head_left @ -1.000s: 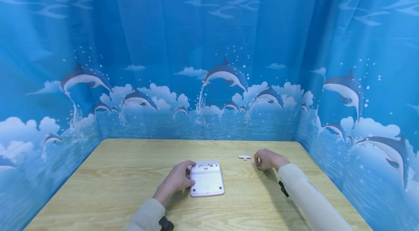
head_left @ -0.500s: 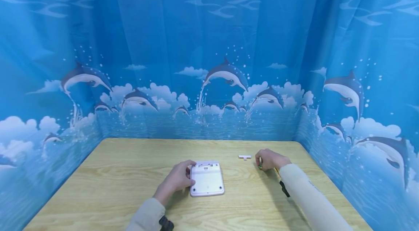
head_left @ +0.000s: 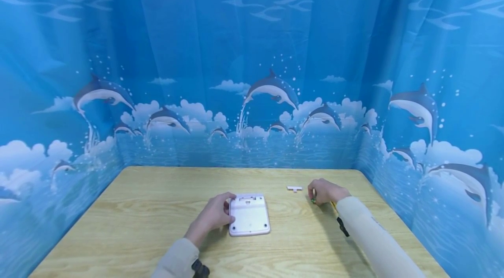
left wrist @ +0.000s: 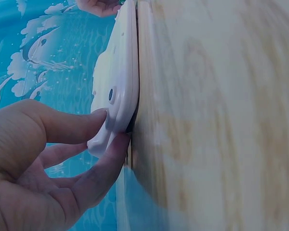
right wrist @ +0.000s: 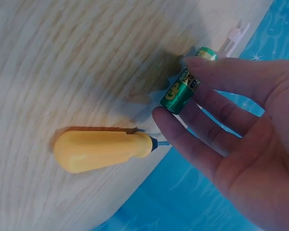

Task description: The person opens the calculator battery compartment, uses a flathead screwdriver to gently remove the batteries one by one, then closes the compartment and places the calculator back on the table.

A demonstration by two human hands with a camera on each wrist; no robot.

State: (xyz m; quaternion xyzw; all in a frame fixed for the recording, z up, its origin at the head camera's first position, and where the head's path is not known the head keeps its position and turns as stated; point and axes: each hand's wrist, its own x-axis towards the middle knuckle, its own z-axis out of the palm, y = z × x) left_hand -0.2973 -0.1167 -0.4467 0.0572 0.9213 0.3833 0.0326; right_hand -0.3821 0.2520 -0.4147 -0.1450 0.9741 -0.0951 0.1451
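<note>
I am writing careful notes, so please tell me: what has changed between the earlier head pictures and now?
The right hand, holding a green battery, has shifted very slightly rightward; a sliver of the yellow-handled tool now shows near its wrist. Nothing was visibly picked up or released. Unchanged: the left hand grips the white device, and the small white piece lies on the table.

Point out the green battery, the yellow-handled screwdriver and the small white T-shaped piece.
Green battery (right wrist: 178, 95): right wrist view, on its printed side.
Yellow-handled screwdriver (right wrist: 104, 150): right wrist view, middle of the handle.
White T-shaped piece (head_left: 294, 188): head view, on its long bar.
</note>
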